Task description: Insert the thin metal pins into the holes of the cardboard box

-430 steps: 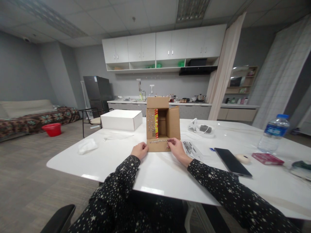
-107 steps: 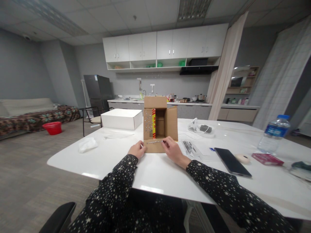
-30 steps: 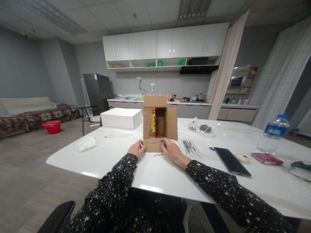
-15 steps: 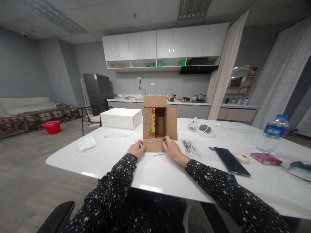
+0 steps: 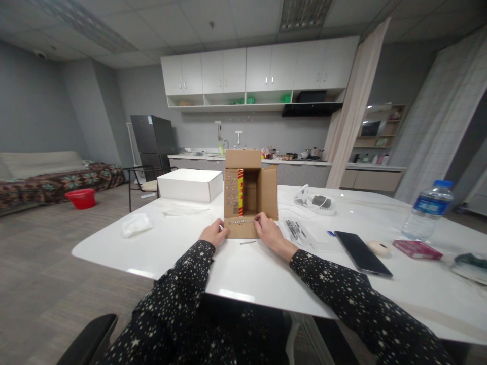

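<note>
An opened cardboard box (image 5: 231,203) stands in front of me with its flaps spread and a yellow and red tape strip down its left flap. Small pale gem-like dots are scattered over that flap, and a row of them (image 5: 241,221) runs across the front flap. My left hand (image 5: 213,233) is closed at the front flap's left edge, thumb against the cardboard. At the row's right end, my right hand (image 5: 268,229) presses with its fingertips together; anything between them is hidden. A thin metallic stick (image 5: 248,242) lies just before the flap.
Right of the box are a clear case of slim tools (image 5: 299,232), a phone (image 5: 362,253), a beige rounded item (image 5: 378,247), a dark red packet (image 5: 417,249) and a water bottle (image 5: 426,210). A white box (image 5: 190,185) and crumpled tissue (image 5: 137,225) lie left.
</note>
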`<state>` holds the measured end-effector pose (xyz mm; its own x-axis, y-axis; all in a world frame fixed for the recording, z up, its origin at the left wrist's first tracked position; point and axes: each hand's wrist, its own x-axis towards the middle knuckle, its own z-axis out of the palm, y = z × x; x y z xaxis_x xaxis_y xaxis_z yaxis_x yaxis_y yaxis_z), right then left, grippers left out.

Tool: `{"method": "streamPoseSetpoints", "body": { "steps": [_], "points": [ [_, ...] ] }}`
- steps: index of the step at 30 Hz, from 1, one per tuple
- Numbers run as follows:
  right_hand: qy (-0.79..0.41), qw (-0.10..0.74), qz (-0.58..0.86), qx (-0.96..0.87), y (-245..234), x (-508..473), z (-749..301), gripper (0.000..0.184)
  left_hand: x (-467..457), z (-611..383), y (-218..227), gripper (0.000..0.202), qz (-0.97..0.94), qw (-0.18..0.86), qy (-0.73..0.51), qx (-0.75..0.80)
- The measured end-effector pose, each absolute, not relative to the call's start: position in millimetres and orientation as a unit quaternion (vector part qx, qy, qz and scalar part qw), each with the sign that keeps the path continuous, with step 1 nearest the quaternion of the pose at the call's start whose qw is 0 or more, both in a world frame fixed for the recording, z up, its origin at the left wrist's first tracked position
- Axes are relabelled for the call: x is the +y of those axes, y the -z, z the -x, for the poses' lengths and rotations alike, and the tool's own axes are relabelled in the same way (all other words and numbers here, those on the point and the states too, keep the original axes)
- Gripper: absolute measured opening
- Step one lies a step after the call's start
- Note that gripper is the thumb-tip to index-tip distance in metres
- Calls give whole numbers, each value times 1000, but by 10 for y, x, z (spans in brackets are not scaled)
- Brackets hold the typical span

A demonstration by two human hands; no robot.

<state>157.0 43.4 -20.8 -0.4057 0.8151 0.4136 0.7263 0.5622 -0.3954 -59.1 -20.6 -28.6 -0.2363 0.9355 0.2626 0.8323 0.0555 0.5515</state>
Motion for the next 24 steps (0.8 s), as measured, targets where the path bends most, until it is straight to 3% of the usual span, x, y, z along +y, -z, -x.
{"method": "streamPoseSetpoints", "body": {
  "steps": [24],
  "points": [
    [-54,258,477,-838,161,398,-1543,23,-230,579,257,13,-610,86,-308,724]
  ]
}}
